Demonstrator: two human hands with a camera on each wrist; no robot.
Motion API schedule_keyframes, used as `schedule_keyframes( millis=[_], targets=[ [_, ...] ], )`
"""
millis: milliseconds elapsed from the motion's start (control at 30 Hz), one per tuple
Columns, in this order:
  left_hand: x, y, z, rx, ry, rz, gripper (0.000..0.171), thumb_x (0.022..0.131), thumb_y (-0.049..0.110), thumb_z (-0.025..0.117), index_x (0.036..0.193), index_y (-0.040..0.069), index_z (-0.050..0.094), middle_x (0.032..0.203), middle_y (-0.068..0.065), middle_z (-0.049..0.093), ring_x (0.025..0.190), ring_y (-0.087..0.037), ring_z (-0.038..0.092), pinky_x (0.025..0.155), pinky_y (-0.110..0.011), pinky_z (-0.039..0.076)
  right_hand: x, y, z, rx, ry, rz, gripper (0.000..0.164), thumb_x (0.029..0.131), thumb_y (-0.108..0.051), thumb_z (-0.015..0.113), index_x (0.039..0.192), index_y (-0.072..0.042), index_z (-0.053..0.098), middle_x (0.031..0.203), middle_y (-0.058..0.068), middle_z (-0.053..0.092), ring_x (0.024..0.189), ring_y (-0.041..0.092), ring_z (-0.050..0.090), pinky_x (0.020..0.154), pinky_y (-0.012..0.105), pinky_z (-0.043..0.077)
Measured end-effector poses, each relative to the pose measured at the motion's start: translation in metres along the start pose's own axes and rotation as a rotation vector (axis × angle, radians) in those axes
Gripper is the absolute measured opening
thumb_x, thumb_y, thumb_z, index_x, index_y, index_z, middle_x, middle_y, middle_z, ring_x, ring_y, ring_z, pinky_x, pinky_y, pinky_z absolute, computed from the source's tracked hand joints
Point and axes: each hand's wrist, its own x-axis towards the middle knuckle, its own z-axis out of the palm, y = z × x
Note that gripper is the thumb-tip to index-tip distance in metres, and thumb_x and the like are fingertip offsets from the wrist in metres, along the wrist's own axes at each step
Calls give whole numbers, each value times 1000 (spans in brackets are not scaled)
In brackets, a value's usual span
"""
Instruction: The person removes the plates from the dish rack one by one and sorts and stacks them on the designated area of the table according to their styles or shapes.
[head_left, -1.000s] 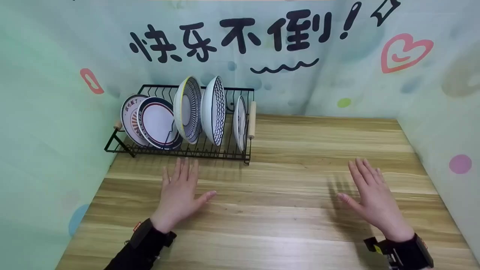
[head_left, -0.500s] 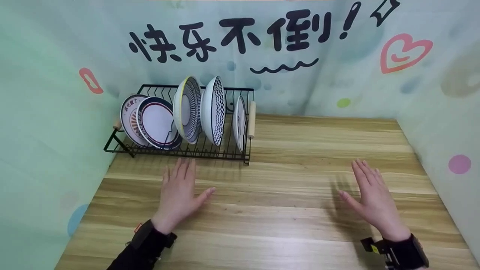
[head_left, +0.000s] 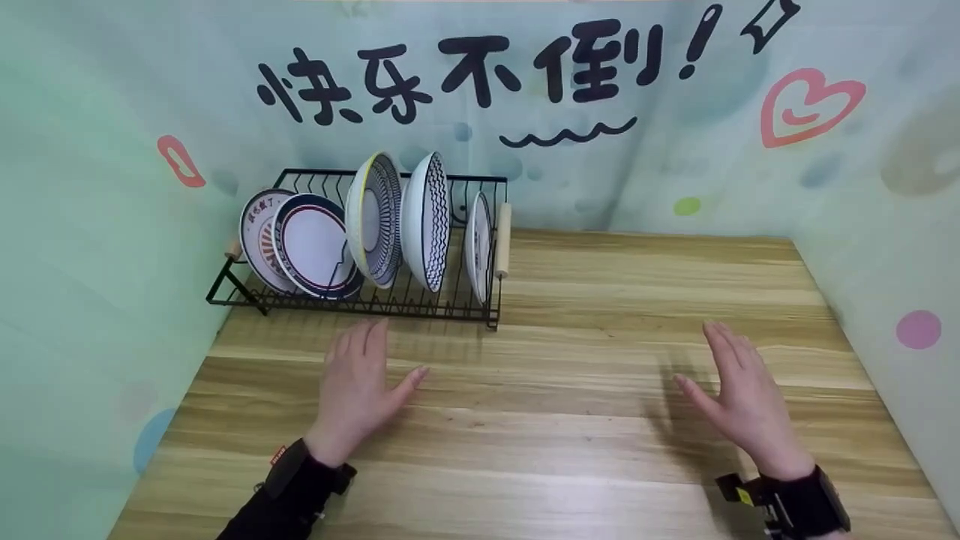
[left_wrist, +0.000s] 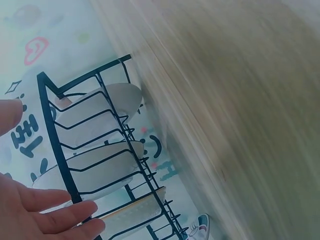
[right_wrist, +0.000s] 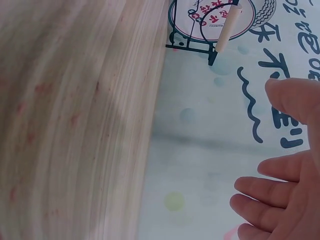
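In the head view a black wire dish rack (head_left: 382, 309) with wooden handles stands at the back left of the table. Upright in it from left to right are a plate with an orange pattern (head_left: 259, 247), a dark-rimmed plate (head_left: 315, 247), a yellow-rimmed bowl (head_left: 373, 221), a bowl with wavy black lines (head_left: 425, 225) and a small plate (head_left: 478, 247). My left hand (head_left: 356, 390), fingers relaxed and thumb apart, is just in front of the rack and holds nothing. My right hand (head_left: 750, 405) hovers over the right side, its fingers loosely extended, also holding nothing.
The wood-grain table (head_left: 570, 435) reaches back to a printed cloth (head_left: 562, 172) with black characters. Cloth also hangs along the left and right sides. A wooden handle (head_left: 504, 240) sticks up at the rack's right end.
Both hands' fingers have bent a little from their straighter pose. The right forearm has shifted slightly left. The rack and dishes have stayed in place.
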Motion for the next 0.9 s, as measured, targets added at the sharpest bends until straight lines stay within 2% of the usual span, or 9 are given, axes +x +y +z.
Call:
schedule_keyframes(
  millis=[200,600,900],
  targets=[
    [1,2,0,-20,22,-23,87,85,53,70,137,-11,43,132,-30,51,123,-44,46,111,-57,31,0,0,2,10,7,12,78,80,-15,77,142,14,40,137,36,46,124,52,44,108,62,31],
    [5,4,5,-54,85,-32,84,85,50,72,136,-11,44,130,-28,52,122,-42,47,109,-54,34,2,-4,4,20,-1,13,76,80,-14,77,141,14,41,134,36,49,121,50,47,100,65,36],
    [13,8,10,-83,217,19,79,85,46,72,133,-11,46,127,-28,53,119,-42,48,107,-55,35,7,-7,10,23,-18,6,75,81,-15,77,140,15,41,133,36,49,120,50,47,100,65,36]
  ],
)
